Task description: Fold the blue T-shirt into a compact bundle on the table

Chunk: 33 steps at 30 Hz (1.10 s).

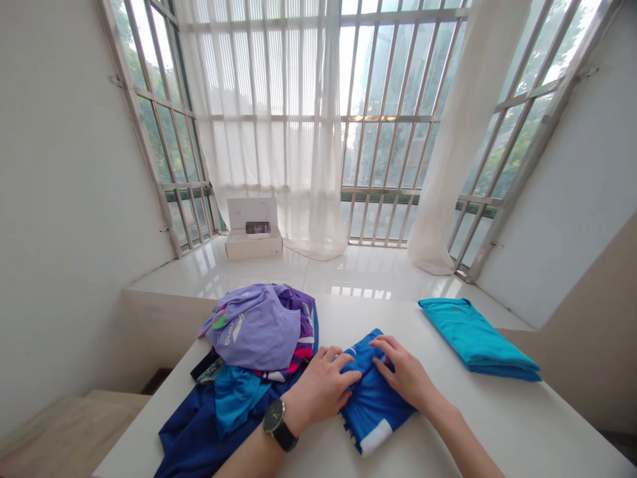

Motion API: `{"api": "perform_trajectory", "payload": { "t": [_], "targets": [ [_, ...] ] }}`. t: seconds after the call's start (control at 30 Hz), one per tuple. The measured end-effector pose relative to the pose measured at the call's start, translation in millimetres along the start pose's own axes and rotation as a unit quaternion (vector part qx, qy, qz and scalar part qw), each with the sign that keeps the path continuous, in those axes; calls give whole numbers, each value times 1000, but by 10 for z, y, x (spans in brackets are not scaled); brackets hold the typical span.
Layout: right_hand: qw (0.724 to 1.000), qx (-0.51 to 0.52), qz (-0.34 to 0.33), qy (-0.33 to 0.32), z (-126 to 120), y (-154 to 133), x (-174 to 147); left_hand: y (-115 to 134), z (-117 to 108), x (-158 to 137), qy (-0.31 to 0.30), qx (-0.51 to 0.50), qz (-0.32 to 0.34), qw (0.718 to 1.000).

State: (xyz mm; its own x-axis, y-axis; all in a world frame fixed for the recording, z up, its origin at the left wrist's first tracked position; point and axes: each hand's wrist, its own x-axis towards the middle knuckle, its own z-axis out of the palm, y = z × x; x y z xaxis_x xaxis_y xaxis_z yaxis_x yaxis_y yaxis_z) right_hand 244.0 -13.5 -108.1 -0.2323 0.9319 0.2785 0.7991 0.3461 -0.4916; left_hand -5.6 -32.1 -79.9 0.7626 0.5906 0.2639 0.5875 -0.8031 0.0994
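A folded blue sports shirt (pixel 381 405) with a white patch and striped trim lies on the white table (pixel 313 458) in front of me. My left hand (pixel 328 384), with a black watch (pixel 280 425) on the wrist, rests on the shirt's left side, fingers apart and slightly bent. On its upper right part lies my right hand (pixel 404 372), thumb and fingers spread over the cloth. A small red spot shows beside the right fingers. Neither hand visibly grips the fabric, though the fingertips are partly hard to make out.
Left of my hands is a loose clothes pile: a lilac shirt (pixel 263 332) on top, a teal-blue garment (pixel 239 398) and navy cloth (pixel 192 425) below. A folded turquoise shirt (pixel 478 338) lies right. An open white box (pixel 253 245) stands on the windowsill (pixel 318 275) by sheer curtains (pixel 318 133).
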Motion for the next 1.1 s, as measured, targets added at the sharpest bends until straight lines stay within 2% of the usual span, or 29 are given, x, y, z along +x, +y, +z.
{"api": "perform_trajectory", "payload": {
  "t": [0.13,0.33,0.53,0.77,0.87,1.0,1.1],
  "targets": [
    [998,-55,-1,3,177,83,-40,45,58,8,8,-23,-25,999],
    [997,-81,0,-4,106,122,-68,110,134,17,27,-63,-61,996],
    [993,-121,0,12,29,162,-58,-34,152,91,5,-2,-56,998],
    [989,-134,26,48,1,159,-76,-61,215,436,-67,95,-42,992],
    [989,-134,31,56,-24,150,-95,-33,242,524,-42,95,-59,993],
    [991,-124,16,47,-54,163,-95,24,254,484,14,67,-81,994],
    [993,-114,4,39,-56,185,-79,51,225,431,10,47,-82,996]
  ]
}}
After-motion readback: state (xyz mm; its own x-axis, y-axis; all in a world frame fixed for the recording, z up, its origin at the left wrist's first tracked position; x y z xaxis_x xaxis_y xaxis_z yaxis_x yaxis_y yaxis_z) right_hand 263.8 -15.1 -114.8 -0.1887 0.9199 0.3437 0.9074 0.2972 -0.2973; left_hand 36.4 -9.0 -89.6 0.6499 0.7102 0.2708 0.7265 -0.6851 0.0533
